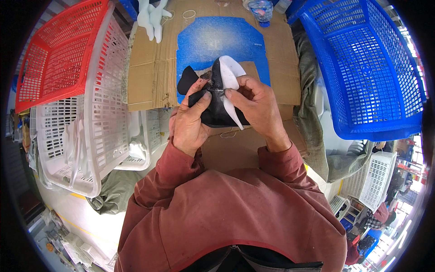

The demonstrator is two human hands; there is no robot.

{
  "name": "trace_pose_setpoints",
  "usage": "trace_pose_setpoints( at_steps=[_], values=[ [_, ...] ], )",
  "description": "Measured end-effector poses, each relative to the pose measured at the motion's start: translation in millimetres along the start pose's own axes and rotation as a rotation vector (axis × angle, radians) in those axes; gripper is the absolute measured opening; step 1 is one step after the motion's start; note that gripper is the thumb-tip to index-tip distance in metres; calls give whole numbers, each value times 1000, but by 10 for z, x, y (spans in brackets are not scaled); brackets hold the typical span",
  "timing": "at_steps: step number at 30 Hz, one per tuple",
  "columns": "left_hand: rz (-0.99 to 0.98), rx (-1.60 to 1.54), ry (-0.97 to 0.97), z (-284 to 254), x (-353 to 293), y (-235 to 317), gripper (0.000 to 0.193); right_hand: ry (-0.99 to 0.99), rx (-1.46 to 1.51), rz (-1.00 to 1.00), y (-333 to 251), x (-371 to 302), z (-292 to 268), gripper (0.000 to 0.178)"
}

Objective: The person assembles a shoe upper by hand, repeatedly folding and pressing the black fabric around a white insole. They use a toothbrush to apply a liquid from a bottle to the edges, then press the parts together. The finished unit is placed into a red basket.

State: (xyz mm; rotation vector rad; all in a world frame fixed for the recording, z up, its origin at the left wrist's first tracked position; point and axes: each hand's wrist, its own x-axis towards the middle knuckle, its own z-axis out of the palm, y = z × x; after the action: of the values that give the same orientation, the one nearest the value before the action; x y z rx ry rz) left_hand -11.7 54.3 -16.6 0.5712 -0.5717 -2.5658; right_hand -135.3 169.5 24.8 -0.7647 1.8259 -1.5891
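Close in front of me, both hands hold a black-and-white moulded-looking piece [217,102] with a white curved shell on one side and a narrow white point hanging down. What it is I cannot make out. My left hand [189,122] is closed round its black part, thumb on top, with dark smudges on the fingers. Pinched between thumb and fingers of my right hand [259,105] is the white side, near the middle. A black flap [186,80] sticks out beyond my left fingers. Beneath lies a blue sheet [220,40] on brown cardboard [152,79].
At the left, a red basket [56,59] sits over white baskets [106,97] with white pieces inside. A big blue basket [367,68] stands right, beside grey-green cloth [312,109]. Far on the cardboard are a white figure-like piece [152,18] and a clear cup [261,12].
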Motion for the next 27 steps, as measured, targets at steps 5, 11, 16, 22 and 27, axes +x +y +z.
trace_pose_setpoints(
  at_steps=[5, 11, 16, 22, 27],
  values=[
    [-7, 10, -1, -41, 11, 13, 33, 1, 57, 12, 15, 9, 30, 13],
    [-24, 45, -11, -78, 23, 14, 34, 23, 23, -32, 6, -1, 44, 15],
    [-64, -8, -21, -108, 35, 15, 34, -4, 87, 16, 9, 9, 31, 17],
    [-37, -37, -64, -136, 54, -6, 36, -14, 69, 46, 16, 33, -4, 19],
    [16, 52, -45, -125, 50, -34, 35, -18, 77, 61, 54, 55, -15, 22]
  ],
)
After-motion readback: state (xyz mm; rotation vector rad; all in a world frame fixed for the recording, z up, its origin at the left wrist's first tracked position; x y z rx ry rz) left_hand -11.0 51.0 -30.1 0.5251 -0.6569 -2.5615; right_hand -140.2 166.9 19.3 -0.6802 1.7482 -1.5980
